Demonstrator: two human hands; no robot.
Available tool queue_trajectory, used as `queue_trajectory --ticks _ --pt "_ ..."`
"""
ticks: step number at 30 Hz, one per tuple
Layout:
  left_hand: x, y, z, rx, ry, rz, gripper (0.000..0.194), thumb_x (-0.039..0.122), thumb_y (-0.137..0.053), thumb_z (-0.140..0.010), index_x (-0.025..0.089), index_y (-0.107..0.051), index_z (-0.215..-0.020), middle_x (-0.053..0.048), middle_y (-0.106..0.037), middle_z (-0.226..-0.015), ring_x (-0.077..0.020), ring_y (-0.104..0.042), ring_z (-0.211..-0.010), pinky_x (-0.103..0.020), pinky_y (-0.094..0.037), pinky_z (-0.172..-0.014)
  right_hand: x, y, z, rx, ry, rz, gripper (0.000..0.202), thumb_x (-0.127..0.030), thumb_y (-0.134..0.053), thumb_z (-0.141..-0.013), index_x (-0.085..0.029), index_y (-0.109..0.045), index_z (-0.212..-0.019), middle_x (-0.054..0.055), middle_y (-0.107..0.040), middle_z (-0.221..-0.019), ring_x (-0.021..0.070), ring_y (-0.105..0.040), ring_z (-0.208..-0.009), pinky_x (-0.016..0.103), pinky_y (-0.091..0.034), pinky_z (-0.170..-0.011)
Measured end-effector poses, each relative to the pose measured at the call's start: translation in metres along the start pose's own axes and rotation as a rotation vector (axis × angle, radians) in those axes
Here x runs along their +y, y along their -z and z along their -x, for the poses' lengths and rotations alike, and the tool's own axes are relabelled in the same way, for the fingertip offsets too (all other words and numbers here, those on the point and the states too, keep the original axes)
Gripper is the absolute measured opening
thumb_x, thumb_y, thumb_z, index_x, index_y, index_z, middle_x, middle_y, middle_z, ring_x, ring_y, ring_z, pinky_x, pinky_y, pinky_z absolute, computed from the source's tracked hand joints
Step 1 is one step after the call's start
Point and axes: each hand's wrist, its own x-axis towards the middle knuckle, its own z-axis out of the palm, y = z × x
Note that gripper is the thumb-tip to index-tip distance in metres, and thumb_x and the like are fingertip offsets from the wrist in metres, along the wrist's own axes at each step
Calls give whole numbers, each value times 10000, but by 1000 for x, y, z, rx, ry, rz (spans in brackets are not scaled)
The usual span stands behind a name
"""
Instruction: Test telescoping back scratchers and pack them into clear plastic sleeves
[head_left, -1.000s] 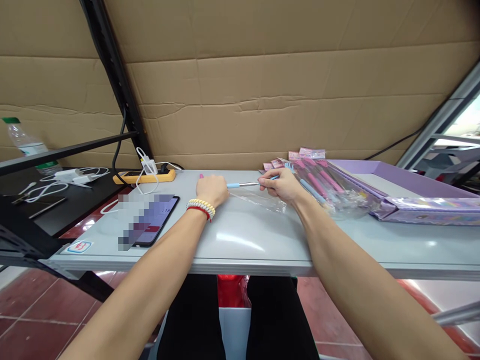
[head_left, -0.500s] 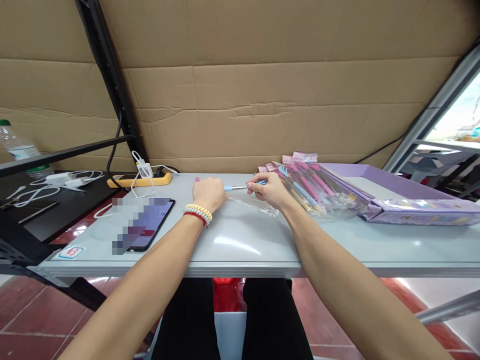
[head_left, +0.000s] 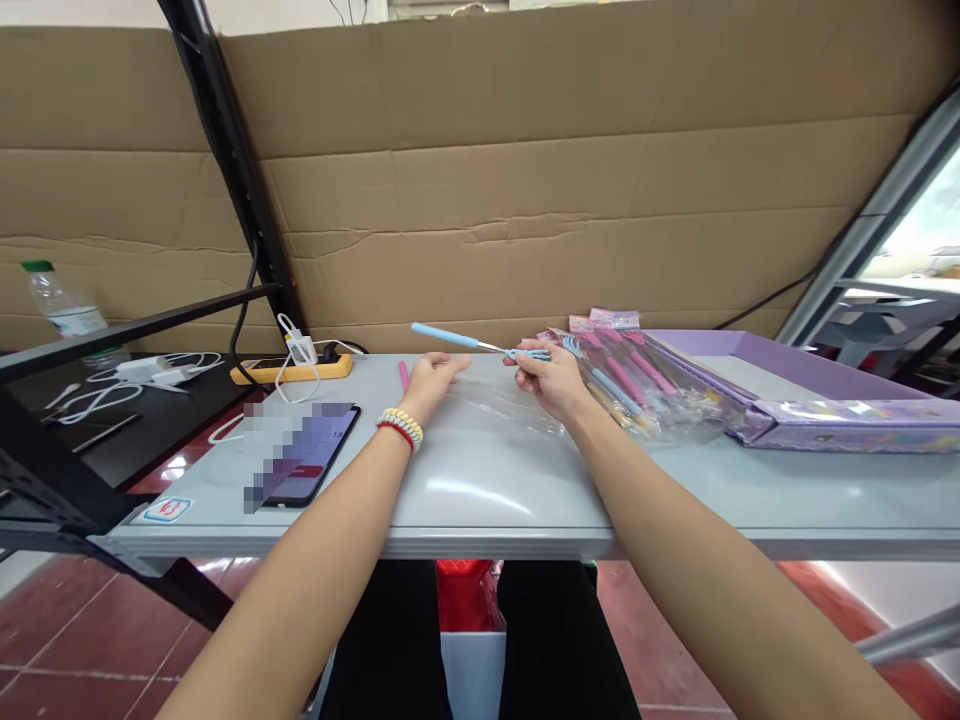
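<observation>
My right hand [head_left: 546, 375] pinches a light blue back scratcher [head_left: 444, 334] by its blue head end. Its thin metal rod and long blue handle point left and slightly up, above the table. My left hand [head_left: 435, 382], with a braided bracelet and a red cord at the wrist, is just below the handle and apart from it. Its fingers reach right, partly spread, holding nothing that I can see. A clear plastic wrapper [head_left: 502, 402] lies on the table between my hands. Behind my left hand a pink stick-like thing [head_left: 403, 375] shows, mostly hidden.
Several wrapped back scratchers [head_left: 622, 372] in pink, blue and yellow lie right of my hands. Beside them stands a purple open box [head_left: 847, 425]. At left are a phone [head_left: 319, 455] and a yellow power strip [head_left: 330, 370] with white cables. Cardboard [head_left: 525, 200] backs the grey table [head_left: 480, 490].
My left hand has let go of the back scratcher's handle and opened. The handle now shows fully and tilts upward. My right hand still holds the other end. The view has tipped up slightly.
</observation>
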Motion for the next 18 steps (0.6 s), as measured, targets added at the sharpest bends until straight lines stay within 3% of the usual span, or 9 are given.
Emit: queue_trajectory --ticks 2,5,8,11,18 --pt "-2 -5 1 -201 50 240 379 442 -719 -692 146 -599 -896 -96 -624 -952 -174 -618 -788 -312 -483 -716 4 -4 2 -44 -6 2 466 -319 -819 -526 -162 -519 -847 45 -687 -681 92 -524 -401 195 -343 -341" --pt "-1 -11 5 -230 44 471 326 376 -782 -642 128 -625 -786 -72 -638 -831 -142 -614 -715 -288 -484 -698 9 -11 5 -120 -29 18 491 -377 -831 -519 -158 -536 -844 54 -698 -707 99 -540 -396 203 -370 -337" --pt "1 -14 5 -147 38 593 284 303 -809 -623 120 -622 -734 -41 -628 -706 -124 -603 -649 -271 -482 -660 10 -17 6 -167 -72 36 500 -396 -838 -509 -160 -540 -834 53 -698 -702 106 -548 -388 201 -375 -319" --pt "3 -9 0 -35 37 658 252 247 -809 -633 119 -610 -720 -19 -615 -652 -110 -593 -592 -245 -468 -603 8 -14 5 -131 -68 27 481 -372 -838 -517 -157 -547 -834 54 -695 -677 108 -545 -379 198 -380 -305" --pt "7 25 -19 340 42 869 179 174 -717 -752 114 -556 -701 7 -580 -620 -73 -562 -537 -190 -419 -526 -18 27 -14 173 55 -78 301 -191 -790 -579 -138 -558 -763 30 -658 -603 98 -547 -393 176 -412 -318"
